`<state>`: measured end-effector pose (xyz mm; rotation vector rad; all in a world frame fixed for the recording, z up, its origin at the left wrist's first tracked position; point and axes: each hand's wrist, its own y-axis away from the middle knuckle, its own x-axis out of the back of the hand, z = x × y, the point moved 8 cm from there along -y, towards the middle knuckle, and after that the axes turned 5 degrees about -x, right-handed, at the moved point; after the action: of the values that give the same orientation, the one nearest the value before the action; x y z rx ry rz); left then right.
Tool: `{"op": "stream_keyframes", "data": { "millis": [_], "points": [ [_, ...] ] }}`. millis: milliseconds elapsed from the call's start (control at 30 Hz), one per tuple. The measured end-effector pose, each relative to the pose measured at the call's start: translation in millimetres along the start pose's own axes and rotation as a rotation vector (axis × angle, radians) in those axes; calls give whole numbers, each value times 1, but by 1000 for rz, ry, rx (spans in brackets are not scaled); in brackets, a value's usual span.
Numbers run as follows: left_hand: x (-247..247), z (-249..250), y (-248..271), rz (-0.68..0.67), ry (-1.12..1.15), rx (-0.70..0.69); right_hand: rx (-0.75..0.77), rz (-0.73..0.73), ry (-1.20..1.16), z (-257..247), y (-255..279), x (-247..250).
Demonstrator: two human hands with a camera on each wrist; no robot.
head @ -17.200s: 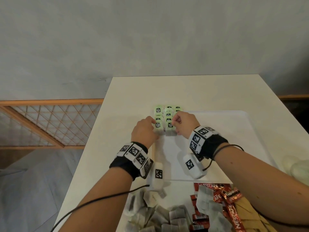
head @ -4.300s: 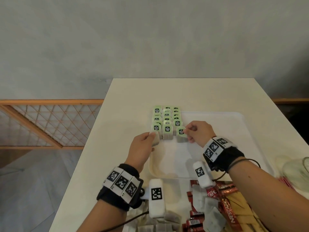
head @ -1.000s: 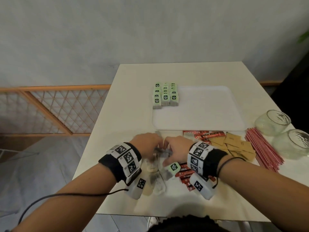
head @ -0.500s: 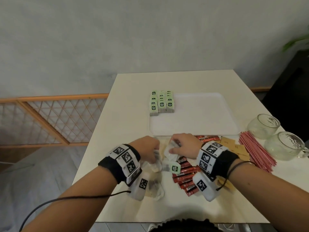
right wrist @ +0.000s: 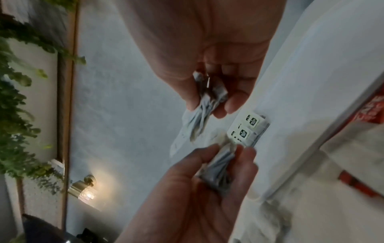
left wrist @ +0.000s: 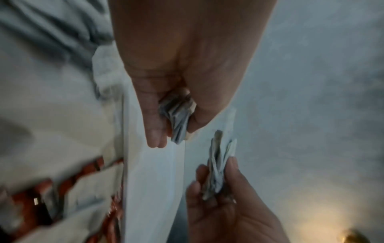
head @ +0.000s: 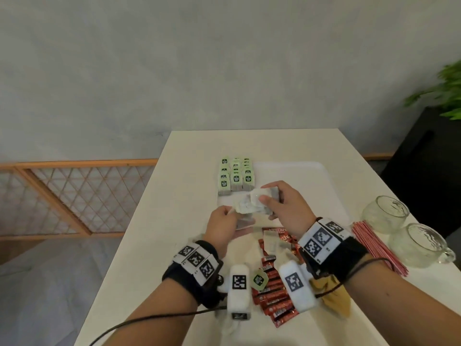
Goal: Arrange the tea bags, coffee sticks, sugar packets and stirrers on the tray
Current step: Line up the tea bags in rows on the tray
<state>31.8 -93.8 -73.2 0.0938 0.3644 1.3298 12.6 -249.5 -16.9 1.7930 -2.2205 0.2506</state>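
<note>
Both hands hover over the near left part of the white tray (head: pixel 324 171). My left hand (head: pixel 230 216) grips a small bunch of grey-white tea bags (left wrist: pixel 178 115). My right hand (head: pixel 268 198) pinches another bunch of tea bags (right wrist: pixel 207 98) between thumb and fingers. The two bunches almost touch. Green-tagged tea bags (head: pixel 235 177) lie in three neat columns at the tray's far left corner, just beyond my hands. A green tag (head: pixel 259 279) dangles between my wrists. Red coffee sticks (head: pixel 274 295) and brown sugar packets (head: pixel 334 298) lie on the table in front of the tray.
A bundle of red stirrers (head: pixel 374 245) lies to the right of the tray. Two glass cups (head: pixel 385 213) (head: pixel 419 245) stand at the table's right edge. A loose tea bag (head: pixel 270 242) rests on the coffee sticks. A wooden lattice rail runs left of the table.
Both hands have risen from the loose pile at the table's front and moved forward over the tray's near left part, each carrying tea bags.
</note>
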Motion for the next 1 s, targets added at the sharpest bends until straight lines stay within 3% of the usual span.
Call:
{"op": "stream_keyframes", "data": {
  "millis": [100,233,333,500,700,1000],
  "points": [
    [-24,5,4,-94,233,25,-19,87,-89,5,-6,3],
    [-44,12,6,-195,349,9,-75,234,-57,19,-14,8],
    [-48,16,5,-231,400,23,-79,260,-34,18,-15,6],
    [-30,16,-5,-160,404,52,-85,184,-78,12,-22,-7],
    [-7,20,-17,-143,398,89,-110,208,-189,13,-31,-22],
    [18,20,-37,-149,223,62,43,391,-95,-11,-39,-6]
  ]
}}
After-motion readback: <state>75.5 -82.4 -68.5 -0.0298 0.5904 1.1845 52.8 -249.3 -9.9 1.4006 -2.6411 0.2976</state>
